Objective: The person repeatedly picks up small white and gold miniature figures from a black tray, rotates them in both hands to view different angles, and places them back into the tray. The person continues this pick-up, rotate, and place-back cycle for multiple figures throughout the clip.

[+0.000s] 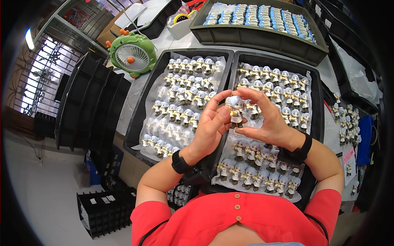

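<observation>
A small figurine (234, 112) with pale blue-grey hair, a white outfit and dark boots is held upright in front of me, above two trays. My left hand (214, 123) grips it from the left between thumb and fingers. From the other side, my right hand (269, 117) curves round it, fingertips at its head and thumb near its feet. Below lie a left black tray (138, 119) and a right black tray (315, 74). Both carry rows of similar figurines on translucent plastic sheeting; my hands and forearms cover part of the rows.
A green fan (132, 57) stands behind the left tray. At the back sits a dark green crate (258, 46) of blue-and-white pieces. Loose figurines (348, 123) and a blue pouch (365, 141) are at right. Stacked black trays (82, 106) rise at left, above a floor crate (108, 215).
</observation>
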The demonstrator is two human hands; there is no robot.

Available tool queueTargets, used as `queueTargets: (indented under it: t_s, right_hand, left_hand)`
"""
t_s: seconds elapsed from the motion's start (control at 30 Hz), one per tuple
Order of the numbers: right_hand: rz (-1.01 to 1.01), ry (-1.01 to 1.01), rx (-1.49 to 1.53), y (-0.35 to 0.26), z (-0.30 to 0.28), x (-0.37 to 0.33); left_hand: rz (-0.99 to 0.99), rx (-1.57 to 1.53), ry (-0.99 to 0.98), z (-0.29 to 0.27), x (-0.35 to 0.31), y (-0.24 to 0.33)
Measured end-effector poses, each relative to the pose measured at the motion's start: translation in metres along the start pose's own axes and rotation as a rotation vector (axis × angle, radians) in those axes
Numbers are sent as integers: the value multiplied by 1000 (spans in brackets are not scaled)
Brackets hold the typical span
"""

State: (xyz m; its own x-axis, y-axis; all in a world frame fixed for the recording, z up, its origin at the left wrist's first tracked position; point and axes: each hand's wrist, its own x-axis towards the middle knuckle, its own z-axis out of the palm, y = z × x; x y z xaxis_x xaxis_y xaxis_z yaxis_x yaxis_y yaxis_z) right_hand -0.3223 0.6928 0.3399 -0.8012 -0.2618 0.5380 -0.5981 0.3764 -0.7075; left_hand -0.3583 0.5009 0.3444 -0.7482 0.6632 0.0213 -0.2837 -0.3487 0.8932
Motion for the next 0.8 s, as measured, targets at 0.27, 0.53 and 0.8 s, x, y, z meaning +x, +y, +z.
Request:
queueTargets:
  t_s: [0.27, 0.53, 0.8]
  right_hand:
    - [153, 9, 202, -4, 0, 2]
    - [258, -20, 359, -1, 0, 2]
    - [85, -8, 76, -1, 2, 0]
  left_hand:
    - [14, -51, 19, -2, 1, -1]
    - [5, -43, 29, -6, 0, -4]
    - [2, 43, 33, -3, 1, -2]
